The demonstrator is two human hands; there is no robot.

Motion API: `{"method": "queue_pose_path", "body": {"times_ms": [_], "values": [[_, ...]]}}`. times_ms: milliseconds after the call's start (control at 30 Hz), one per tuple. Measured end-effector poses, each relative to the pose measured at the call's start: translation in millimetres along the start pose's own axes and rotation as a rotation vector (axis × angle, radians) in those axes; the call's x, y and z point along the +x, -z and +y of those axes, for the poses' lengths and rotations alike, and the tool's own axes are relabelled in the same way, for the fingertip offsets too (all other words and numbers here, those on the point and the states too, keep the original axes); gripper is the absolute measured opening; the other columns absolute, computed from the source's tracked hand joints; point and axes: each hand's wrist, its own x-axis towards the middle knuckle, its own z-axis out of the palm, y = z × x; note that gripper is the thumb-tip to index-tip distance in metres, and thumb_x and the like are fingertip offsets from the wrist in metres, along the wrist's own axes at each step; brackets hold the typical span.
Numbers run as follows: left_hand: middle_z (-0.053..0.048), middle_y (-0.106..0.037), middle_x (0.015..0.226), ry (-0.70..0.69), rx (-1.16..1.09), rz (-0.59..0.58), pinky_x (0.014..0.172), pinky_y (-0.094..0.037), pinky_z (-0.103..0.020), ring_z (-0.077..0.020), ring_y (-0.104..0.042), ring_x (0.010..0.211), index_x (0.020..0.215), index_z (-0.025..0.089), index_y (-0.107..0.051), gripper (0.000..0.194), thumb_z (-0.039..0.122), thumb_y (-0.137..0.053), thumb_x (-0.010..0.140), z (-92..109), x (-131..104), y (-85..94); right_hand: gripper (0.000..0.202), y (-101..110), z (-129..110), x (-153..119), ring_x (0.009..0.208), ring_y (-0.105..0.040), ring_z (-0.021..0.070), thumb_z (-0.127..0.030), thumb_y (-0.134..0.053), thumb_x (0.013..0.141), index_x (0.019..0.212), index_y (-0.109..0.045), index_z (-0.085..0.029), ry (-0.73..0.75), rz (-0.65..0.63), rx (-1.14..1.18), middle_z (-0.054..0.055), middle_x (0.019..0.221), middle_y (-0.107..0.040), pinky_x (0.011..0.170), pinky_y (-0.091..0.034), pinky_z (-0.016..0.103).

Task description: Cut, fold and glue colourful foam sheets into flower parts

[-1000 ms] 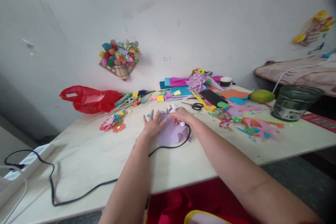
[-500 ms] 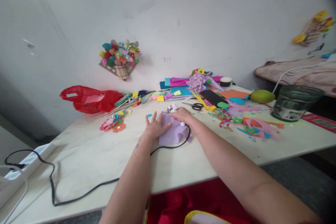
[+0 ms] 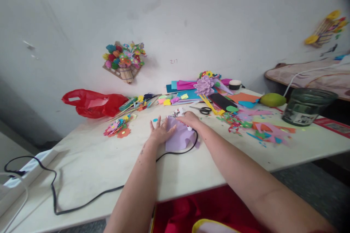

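A light purple sheet (image 3: 176, 140), thin and with a curled lower right corner, lies on the white table. My left hand (image 3: 160, 131) is spread flat over its left edge, fingers apart. Over the sheet's upper right part, my right hand (image 3: 190, 118) is closed around a small white corded tool (image 3: 179, 112) with dark print on it. Its exact kind is partly hidden by the fingers. A black cord (image 3: 195, 140) runs from the tool's near end, loops over the sheet and passes under my left forearm. A small blue disc (image 3: 155, 120) lies beside my left fingertips.
Dark-handled scissors (image 3: 205, 110) lie just beyond my right hand. Stacked foam flowers (image 3: 119, 127) and a red bag (image 3: 95, 103) are at left. Coloured scraps (image 3: 269, 133), a dark phone-like slab (image 3: 218, 101) and a glass jar (image 3: 303, 107) stand right. A power strip (image 3: 30, 174) sits at the left edge.
My left hand has shifted very slightly to the left on the purple sheet. My right hand and the white tool stay almost in place.
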Motion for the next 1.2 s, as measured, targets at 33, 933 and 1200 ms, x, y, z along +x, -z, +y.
{"method": "queue_pose_path", "body": {"times_ms": [33, 933, 1200], "values": [[0.0, -0.016, 0.144, -0.002, -0.004, 0.004, 0.099, 0.011, -0.058, -0.0232, 0.008, 0.132, 0.139, 0.021, -0.011, 0.077, 0.065, -0.004, 0.076, 0, 0, 0.5, 0.035, 0, 0, 0, 0.06, -0.059, 0.0146, -0.047, -0.054, 0.07, 0.076, -0.066, -0.014, -0.005, -0.005, 0.009, 0.006, 0.067, -0.066, 0.059, -0.039, 0.023], [-0.001, -0.029, 0.14, 0.031, -0.006, 0.181, 0.101, 0.012, -0.055, -0.0216, -0.005, 0.133, 0.138, 0.024, -0.019, 0.072, 0.062, -0.003, 0.079, 2, 13, -7.5, 0.036, -1, 3, 1, 0.057, -0.058, 0.0144, -0.048, -0.052, 0.07, 0.074, -0.066, -0.015, 0.014, -0.017, 0.014, 0.005, 0.062, -0.065, 0.055, -0.039, 0.022], [-0.002, -0.03, 0.14, 0.038, 0.037, 0.172, 0.1, 0.013, -0.054, -0.0223, 0.005, 0.133, 0.139, 0.022, -0.016, 0.074, 0.063, -0.007, 0.078, 4, 17, -7.3, 0.034, -4, 5, 4, 0.057, -0.058, 0.0147, -0.046, -0.052, 0.071, 0.072, -0.066, -0.015, 0.02, -0.01, 0.004, 0.005, 0.062, -0.065, 0.055, -0.039, 0.022]]}}
